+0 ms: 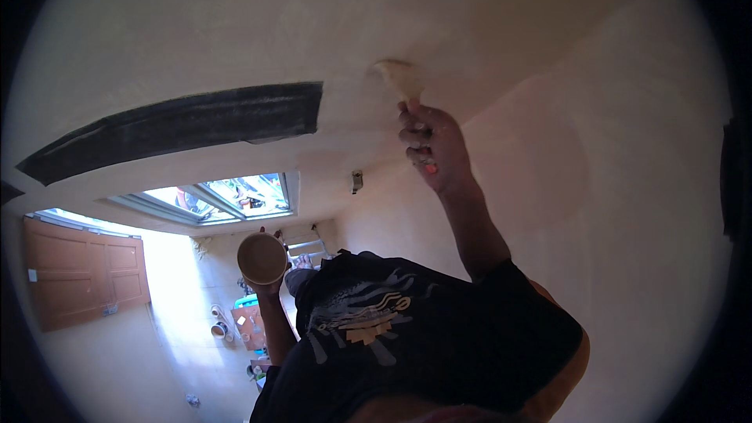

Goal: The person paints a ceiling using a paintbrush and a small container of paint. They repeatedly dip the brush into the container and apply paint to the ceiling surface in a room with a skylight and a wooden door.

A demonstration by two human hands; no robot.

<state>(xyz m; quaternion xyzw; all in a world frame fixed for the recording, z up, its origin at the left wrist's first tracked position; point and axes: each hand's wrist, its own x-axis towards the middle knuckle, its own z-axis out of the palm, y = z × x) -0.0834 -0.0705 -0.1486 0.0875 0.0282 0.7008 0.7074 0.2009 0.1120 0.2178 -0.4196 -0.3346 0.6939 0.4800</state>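
My right hand (435, 145) is raised and closed around the handle of a paintbrush (395, 77). The brush's pale bristles press against a cream-coloured plastered surface (486, 23) overhead. My left hand (270, 288) holds up a round brownish container (262, 257) from underneath, lower down and to the left of my chest. I am wearing a black printed T-shirt (407, 337), which fills the bottom of the view.
A long dark strip (196, 121) crosses the pale surface at left. Below it are a bright window (223, 197) and a wooden door (82, 270). A metal ladder (307, 247) stands under my feet. Tubs and boxes (235, 325) lie on the floor below. A small fixture (356, 181) sits on the wall.
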